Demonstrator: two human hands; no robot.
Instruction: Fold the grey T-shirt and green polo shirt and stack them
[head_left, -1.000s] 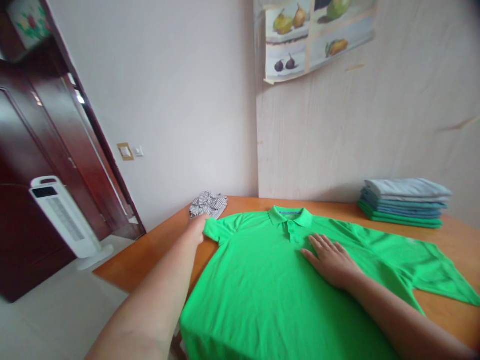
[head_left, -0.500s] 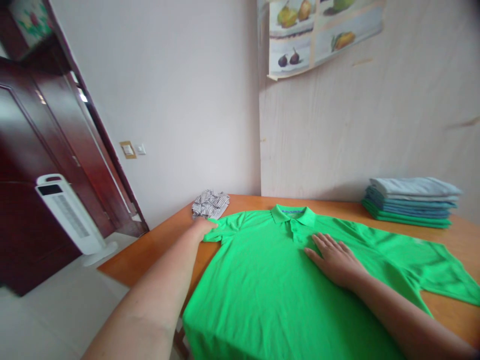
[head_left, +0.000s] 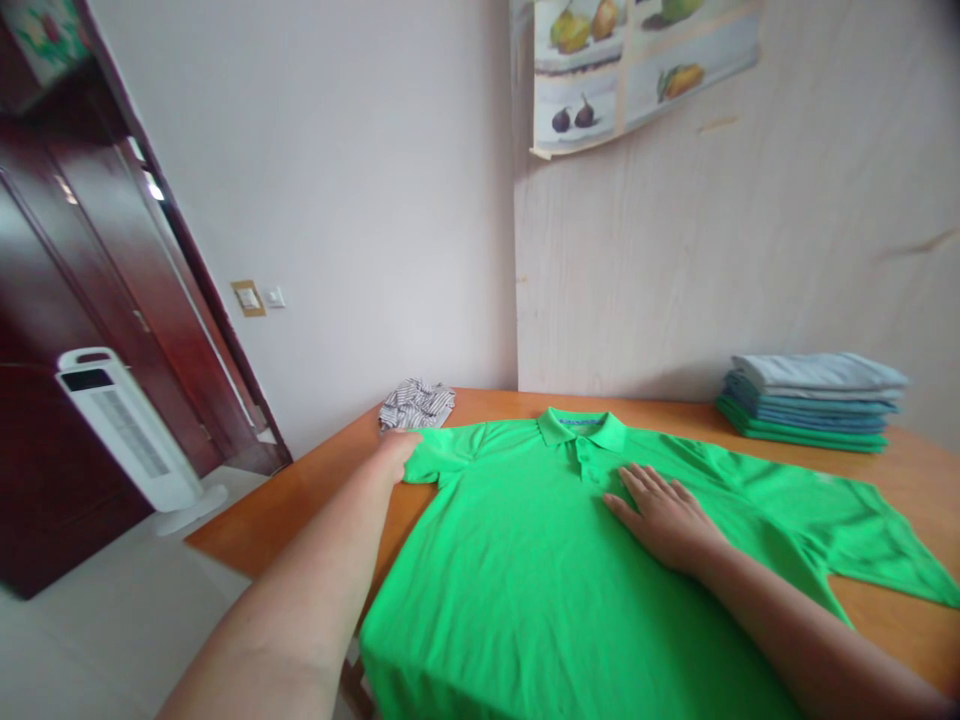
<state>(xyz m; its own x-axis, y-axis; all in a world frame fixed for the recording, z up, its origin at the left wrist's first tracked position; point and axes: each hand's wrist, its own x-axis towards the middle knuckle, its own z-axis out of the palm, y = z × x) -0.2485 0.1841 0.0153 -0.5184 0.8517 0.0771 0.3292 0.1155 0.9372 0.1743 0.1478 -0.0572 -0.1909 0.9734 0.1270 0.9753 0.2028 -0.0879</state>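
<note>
A bright green polo shirt (head_left: 555, 560) lies spread out on the wooden table, its collar towards the wall and its lower part running down over the near edge. At the end of the left-hand sleeve, my left hand (head_left: 397, 452) is closed on the cuff; most of its fingers are hidden. My right hand (head_left: 667, 515) rests flat on the chest beside the button placket, palm down with the thumb apart. The other sleeve stretches out to the right.
A striped bundled cloth (head_left: 416, 402) sits just beyond my left hand. Folded clothes (head_left: 814, 400) are stacked at the back right of the wooden table (head_left: 300, 500). A white tower fan (head_left: 131, 430) stands on the floor at left, by a dark red door (head_left: 67, 330).
My left hand has shifted slightly at the cuff, and the sleeve end looks a little straighter. The right hand stays on the chest. The whole view has moved slightly.
</note>
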